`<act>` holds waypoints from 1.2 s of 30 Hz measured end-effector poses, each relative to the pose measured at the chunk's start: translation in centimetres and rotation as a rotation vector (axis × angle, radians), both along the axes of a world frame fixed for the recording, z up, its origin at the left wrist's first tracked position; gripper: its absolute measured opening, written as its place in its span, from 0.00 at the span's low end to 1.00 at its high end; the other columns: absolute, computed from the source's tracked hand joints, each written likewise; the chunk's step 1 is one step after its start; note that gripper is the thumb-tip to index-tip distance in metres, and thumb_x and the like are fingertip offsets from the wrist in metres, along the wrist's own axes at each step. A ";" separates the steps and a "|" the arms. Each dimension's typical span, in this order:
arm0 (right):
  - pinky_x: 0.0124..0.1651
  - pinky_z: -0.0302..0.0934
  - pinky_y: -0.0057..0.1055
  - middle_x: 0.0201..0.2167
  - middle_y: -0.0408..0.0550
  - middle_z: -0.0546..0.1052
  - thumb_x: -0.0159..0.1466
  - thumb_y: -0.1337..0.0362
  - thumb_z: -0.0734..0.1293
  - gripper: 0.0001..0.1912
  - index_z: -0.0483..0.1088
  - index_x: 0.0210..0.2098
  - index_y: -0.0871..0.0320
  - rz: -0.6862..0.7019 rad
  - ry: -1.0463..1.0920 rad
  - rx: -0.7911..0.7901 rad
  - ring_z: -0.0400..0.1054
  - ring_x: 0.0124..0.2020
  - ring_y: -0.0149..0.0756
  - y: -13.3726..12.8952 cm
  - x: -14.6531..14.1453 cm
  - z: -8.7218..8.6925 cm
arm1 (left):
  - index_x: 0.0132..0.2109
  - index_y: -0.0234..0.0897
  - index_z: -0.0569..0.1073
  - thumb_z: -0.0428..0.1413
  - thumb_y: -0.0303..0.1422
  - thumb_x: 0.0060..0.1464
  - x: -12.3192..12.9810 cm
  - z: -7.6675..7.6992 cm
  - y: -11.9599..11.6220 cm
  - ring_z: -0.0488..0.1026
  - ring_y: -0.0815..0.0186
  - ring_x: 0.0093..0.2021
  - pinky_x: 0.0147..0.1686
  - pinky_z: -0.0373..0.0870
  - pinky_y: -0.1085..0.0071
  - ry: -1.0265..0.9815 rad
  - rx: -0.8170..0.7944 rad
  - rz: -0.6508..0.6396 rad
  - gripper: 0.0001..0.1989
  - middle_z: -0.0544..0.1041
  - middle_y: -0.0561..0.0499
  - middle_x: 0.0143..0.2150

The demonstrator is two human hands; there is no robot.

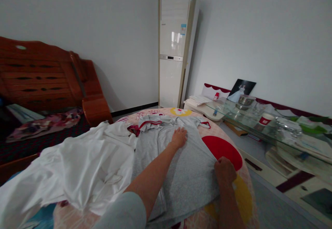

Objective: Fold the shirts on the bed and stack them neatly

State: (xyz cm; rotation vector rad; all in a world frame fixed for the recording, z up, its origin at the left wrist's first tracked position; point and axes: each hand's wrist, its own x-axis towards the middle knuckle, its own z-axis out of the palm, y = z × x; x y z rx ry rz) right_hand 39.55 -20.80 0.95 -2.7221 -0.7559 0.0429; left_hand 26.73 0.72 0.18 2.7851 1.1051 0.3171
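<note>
A grey short-sleeved T-shirt [186,173] with red trim lies spread over a round table with a patterned cloth [242,201]. My left hand [179,137] rests flat on the upper part of the shirt, fingers stretched out. At the shirt's right edge, my right hand [225,169] is closed and pinches the fabric, pulling it taut. White cloth [95,159] lies heaped on the left of the table, against the shirt. Dark red fabric [133,129] shows between the two near the far side.
A wooden bench [38,73] stands at the left. Behind the table rises a tall white air conditioner [173,49]. To the right, a glass-topped cabinet [254,118] bears a paper cup [266,119], a metal bowl [246,100] and a photo [241,88].
</note>
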 end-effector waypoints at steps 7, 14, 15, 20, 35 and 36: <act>0.36 0.61 0.33 0.37 0.53 0.77 0.62 0.67 0.56 0.14 0.73 0.37 0.57 -0.015 -0.024 -0.038 0.72 0.40 0.42 -0.7 0.1 0.4 | 0.64 0.41 0.60 0.43 0.44 0.63 0.4 -2.4 -0.8 0.53 0.53 0.66 0.63 0.48 0.49 -0.079 0.054 0.075 0.25 0.59 0.43 0.66; 0.43 0.59 0.32 0.39 0.57 0.76 0.67 0.66 0.54 0.16 0.72 0.40 0.64 0.260 -0.258 -0.062 0.71 0.43 0.42 4.8 -0.3 1.7 | 0.64 0.42 0.59 0.42 0.46 0.63 0.0 -2.7 -0.8 0.53 0.51 0.66 0.63 0.47 0.48 -0.101 0.077 0.051 0.26 0.59 0.43 0.67; 0.44 0.59 0.32 0.40 0.58 0.76 0.67 0.66 0.54 0.16 0.72 0.40 0.64 0.280 -0.252 -0.078 0.71 0.43 0.42 5.8 -0.3 1.9 | 0.65 0.42 0.59 0.42 0.46 0.62 0.0 -2.7 -0.8 0.52 0.50 0.66 0.63 0.47 0.48 -0.094 0.067 0.052 0.27 0.58 0.43 0.67; 0.43 0.60 0.33 0.41 0.58 0.76 0.66 0.59 0.59 0.15 0.72 0.40 0.63 0.287 -0.103 -0.156 0.71 0.45 0.42 6.8 0.4 1.4 | 0.64 0.44 0.59 0.45 0.46 0.61 0.1 -2.8 -0.6 0.51 0.49 0.67 0.63 0.45 0.45 -0.110 0.038 0.060 0.27 0.56 0.44 0.68; 0.32 0.56 0.27 0.30 0.49 0.77 0.54 0.68 0.63 0.06 0.72 0.25 0.58 0.191 0.125 -0.039 0.71 0.33 0.35 1.7 4.3 0.4 | 0.50 0.28 0.70 0.45 0.16 0.53 8.7 -0.3 2.2 0.70 0.57 0.52 0.51 0.68 0.63 -0.200 -0.128 0.130 0.19 0.72 0.35 0.51; 0.32 0.55 0.26 0.29 0.48 0.77 0.54 0.69 0.63 0.06 0.72 0.24 0.58 0.194 0.123 -0.019 0.71 0.33 0.34 1.6 4.4 0.3 | 0.50 0.28 0.70 0.45 0.16 0.53 8.7 -0.3 2.5 0.70 0.58 0.52 0.51 0.68 0.63 -0.208 -0.122 0.141 0.19 0.71 0.35 0.51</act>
